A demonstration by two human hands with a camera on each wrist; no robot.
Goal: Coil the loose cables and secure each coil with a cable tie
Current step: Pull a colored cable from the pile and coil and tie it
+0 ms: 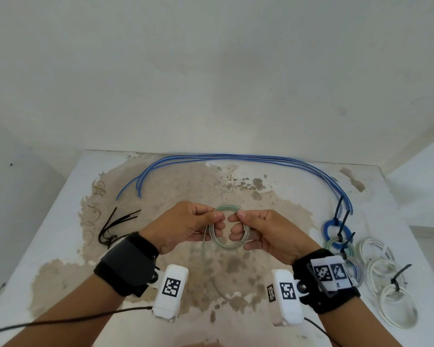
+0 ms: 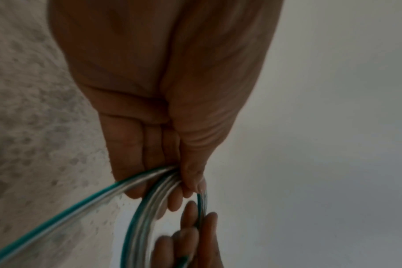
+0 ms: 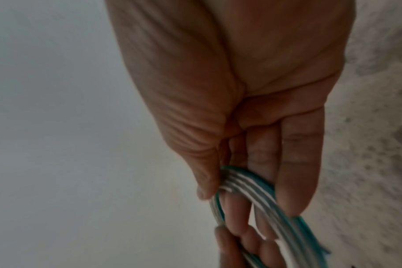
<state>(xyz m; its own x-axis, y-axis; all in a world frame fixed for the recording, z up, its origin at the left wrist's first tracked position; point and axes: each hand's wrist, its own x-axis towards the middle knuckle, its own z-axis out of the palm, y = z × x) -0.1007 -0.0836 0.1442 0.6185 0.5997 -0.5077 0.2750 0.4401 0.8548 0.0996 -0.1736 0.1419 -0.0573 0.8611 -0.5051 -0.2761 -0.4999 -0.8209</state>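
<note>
A green-and-white cable coil (image 1: 227, 244) hangs between both hands above the middle of the table. My left hand (image 1: 193, 222) pinches its left side, thumb over the strands (image 2: 158, 183). My right hand (image 1: 258, 230) pinches the right side, fingers through the loop (image 3: 248, 185). A loose tail (image 1: 204, 242) drops from the coil toward the table. Loose blue cables (image 1: 236, 159) arc along the far edge. Black cable ties (image 1: 115, 225) lie at the left.
Tied coils sit at the right: a blue coil (image 1: 336, 230), green-white ones (image 1: 340, 245) and several white coils (image 1: 386, 279) with black ties. The table (image 1: 60, 221) has worn brown patches. White walls stand behind and at both sides.
</note>
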